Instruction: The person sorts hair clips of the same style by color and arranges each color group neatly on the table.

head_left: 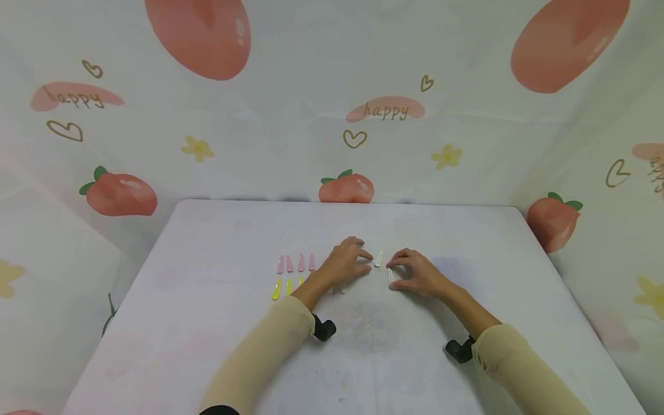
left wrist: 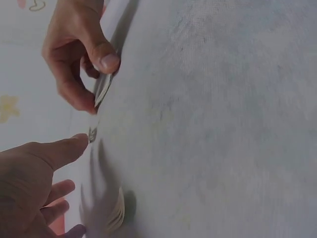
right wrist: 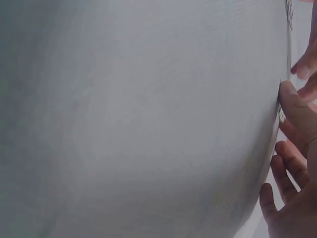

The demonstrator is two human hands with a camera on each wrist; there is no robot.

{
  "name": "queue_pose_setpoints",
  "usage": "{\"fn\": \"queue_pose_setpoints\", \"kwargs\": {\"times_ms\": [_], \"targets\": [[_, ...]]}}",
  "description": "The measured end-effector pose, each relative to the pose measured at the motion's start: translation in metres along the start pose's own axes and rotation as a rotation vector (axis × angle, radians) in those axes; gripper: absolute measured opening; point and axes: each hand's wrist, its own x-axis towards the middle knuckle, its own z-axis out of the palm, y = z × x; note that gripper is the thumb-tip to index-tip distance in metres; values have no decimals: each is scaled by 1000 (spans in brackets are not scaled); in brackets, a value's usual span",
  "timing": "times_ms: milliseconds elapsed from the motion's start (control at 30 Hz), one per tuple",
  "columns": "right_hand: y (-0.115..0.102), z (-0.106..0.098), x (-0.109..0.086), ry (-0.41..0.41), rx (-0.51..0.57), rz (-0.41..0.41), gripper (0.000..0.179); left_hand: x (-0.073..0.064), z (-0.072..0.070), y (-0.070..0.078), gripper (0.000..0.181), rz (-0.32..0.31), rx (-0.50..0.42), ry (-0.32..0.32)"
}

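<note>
My right hand [head_left: 420, 274] pinches a white snap hair clip [head_left: 391, 276] lengthwise between thumb and fingers, low over the table. In the left wrist view, this clip [left wrist: 102, 90] shows between the thumb and a fingertip. Another white hair clip [head_left: 378, 259] lies on the table between the two hands. Beside it hovers my left hand [head_left: 344, 262], fingers spread and holding nothing, thumb and fingers pointing toward that clip. Below the left palm lies a pale hair clip [head_left: 343, 288], partly covered in the head view.
To the left, a row of pink hair clips [head_left: 301, 263] lies behind a row of yellow hair clips [head_left: 277, 289], partly hidden by the left arm. The white table [head_left: 218, 346] meets a fruit-patterned cloth [head_left: 285, 115] at its back and sides.
</note>
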Motion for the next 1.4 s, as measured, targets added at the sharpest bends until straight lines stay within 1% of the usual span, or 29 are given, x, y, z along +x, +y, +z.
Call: {"fn": "queue_pose_setpoints", "kwargs": {"times_ms": [67, 167, 267, 367, 467, 567, 700, 867, 967, 1100, 1300, 1400], "targets": [[0, 0, 0, 3, 5, -8, 42, 4, 4, 2, 24, 21, 7, 17], [0, 0, 0, 2, 12, -14, 42, 10, 10, 3, 23, 28, 23, 42], [0, 0, 0, 0, 19, -20, 43, 14, 14, 4, 25, -2, 28, 59], [0, 0, 0, 2, 20, -29, 43, 17, 15, 4, 34, -38, 31, 67], [0, 0, 0, 9, 26, -36, 43, 20, 15, 4, 47, -58, 67, 49], [0, 0, 1, 1, 29, -39, 43, 22, 15, 4, 55, -72, 113, 17], [1, 1, 2, -9, 19, -36, 43, 24, 14, 4, 55, -83, 128, -4], [0, -1, 1, 2, 4, -44, 42, 24, 15, 3, 53, -80, 82, -5], [-1, -1, 0, 2, -1, -41, 42, 20, 13, 2, 52, -77, 44, -3], [-1, -1, 0, -7, -8, -22, 43, 8, 8, 1, 53, -77, 5, -20], [-1, 0, 1, -10, -18, 13, 43, -16, 2, -4, 54, -73, 28, -7], [-2, 1, 1, -6, -17, 15, 43, -28, 1, -7, 53, -87, 38, -4]]}}
